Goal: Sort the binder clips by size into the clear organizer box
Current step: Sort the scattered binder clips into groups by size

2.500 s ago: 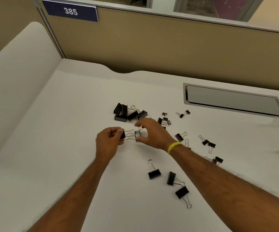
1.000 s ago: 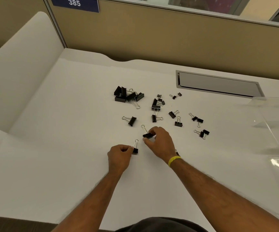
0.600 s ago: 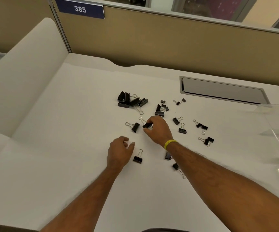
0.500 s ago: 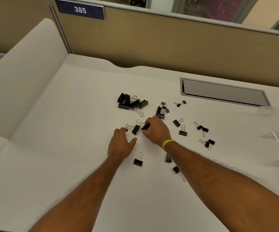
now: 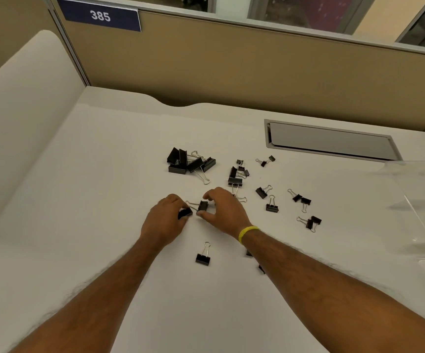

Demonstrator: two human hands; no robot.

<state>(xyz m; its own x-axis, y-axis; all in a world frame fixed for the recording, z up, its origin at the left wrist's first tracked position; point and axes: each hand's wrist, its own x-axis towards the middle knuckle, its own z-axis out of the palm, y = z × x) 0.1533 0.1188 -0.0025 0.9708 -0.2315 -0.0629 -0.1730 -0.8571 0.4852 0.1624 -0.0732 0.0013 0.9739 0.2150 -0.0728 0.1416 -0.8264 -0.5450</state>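
Observation:
Black binder clips lie scattered on the white desk (image 5: 79, 200). A pile of large clips (image 5: 188, 161) sits at the back, with several medium and small clips (image 5: 272, 206) to its right. My left hand (image 5: 164, 220) pinches one medium clip (image 5: 185, 213) at its fingertips. My right hand (image 5: 223, 211), with a yellow wristband, has thumb and forefinger around a second medium clip (image 5: 202, 207) right beside it. One medium clip (image 5: 203, 257) lies alone nearer to me. The clear organizer box (image 5: 420, 205) stands at the right edge, partly out of view.
A grey recessed cable tray (image 5: 331, 142) is set into the desk at the back right. A tan partition wall (image 5: 232, 72) with a "385" sign (image 5: 100, 16) closes the back. A white side panel (image 5: 20, 103) rises on the left. Two clips are partly hidden under my right forearm.
My left hand let go of one clip near the front, moved forward and closed on another. My right hand carried its clip back to the same spot.

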